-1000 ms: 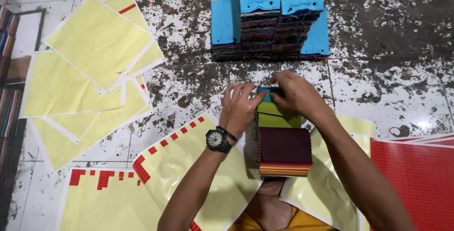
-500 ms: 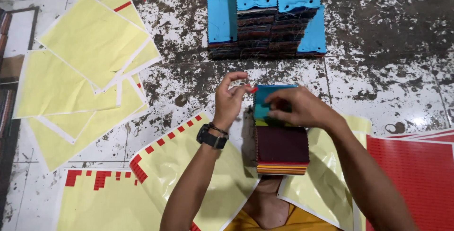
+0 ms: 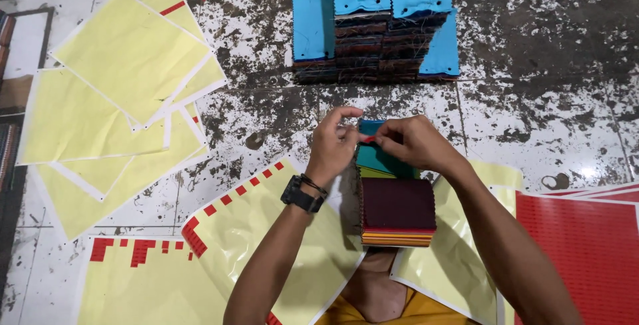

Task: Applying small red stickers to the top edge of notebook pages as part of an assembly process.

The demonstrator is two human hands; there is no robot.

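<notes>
A thick stack of fabric swatches [image 3: 398, 213] with a dark maroon top and many coloured edges rests in front of me on yellow sheets. Its far part shows a teal swatch [image 3: 377, 157]. My left hand [image 3: 335, 144], with a black watch on the wrist, and my right hand [image 3: 411, 144] meet over the stack's far end. Both pinch a small red piece [image 3: 368, 139] between their fingertips, just above the teal swatch.
Several stacks of blue-covered swatch books [image 3: 377, 24] stand on the stained floor beyond the hands. Yellow backing sheets [image 3: 120, 99] lie scattered at the left, some with red squares [image 3: 219, 202]. A red sticker sheet [image 3: 586, 252] lies at the right.
My hands lifted from the stack's far end, the right raising the teal swatch, then came back together. Now both pinch the small red piece.
</notes>
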